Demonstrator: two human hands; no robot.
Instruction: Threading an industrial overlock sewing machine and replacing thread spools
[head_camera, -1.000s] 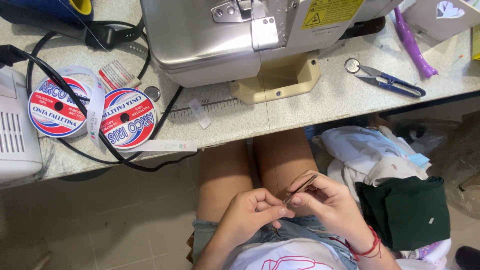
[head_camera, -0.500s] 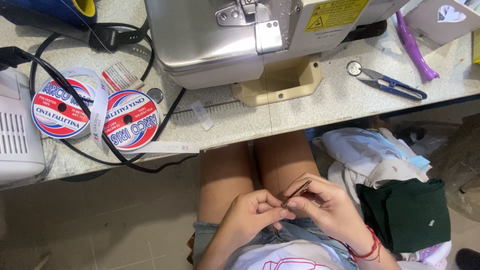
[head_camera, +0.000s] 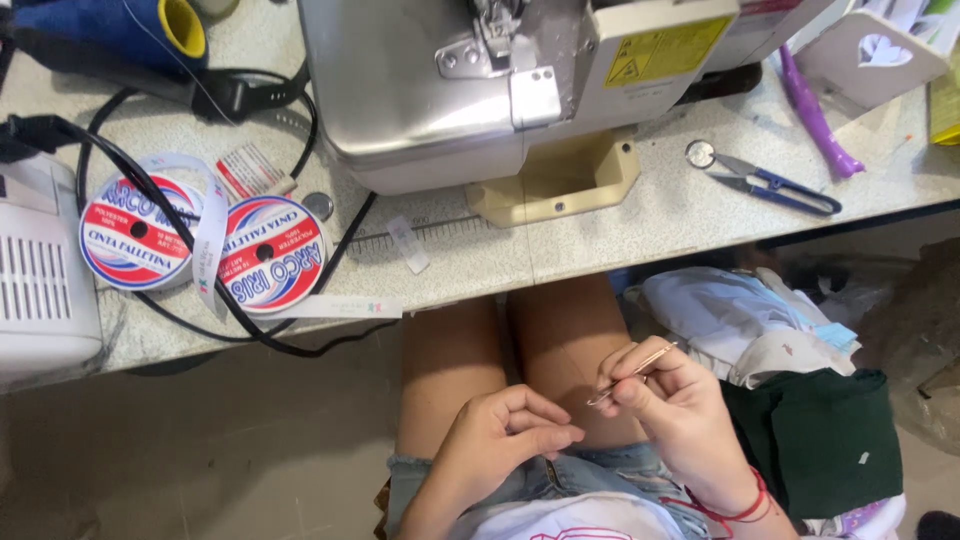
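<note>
I look down on the sewing machine (head_camera: 480, 90), the biggest thing here, standing at the far middle of the speckled worktable (head_camera: 640, 220). To the right and near, beside the seated person's legs, lies a heap of fabric, with a dark green cloth (head_camera: 810, 440) in front and white pieces behind it. At the far left edge sits a white ribbed appliance (head_camera: 40, 280), and just right of it two ribbon spools (head_camera: 200, 250) lie flat side by side, a black cable (head_camera: 160, 230) looping around them. On the far right of the table rest blue-handled thread snips (head_camera: 770, 185) and a purple tool (head_camera: 815, 120). Near me, over the lap, the right hand (head_camera: 680, 420) has its fingers pinched tight on slim metal tweezers (head_camera: 632, 372), tips pointing left. The left hand (head_camera: 505, 440) sits just left of it, fingers curled narrow, thumb and forefinger pressed together; whether thread lies between them I cannot tell.
</note>
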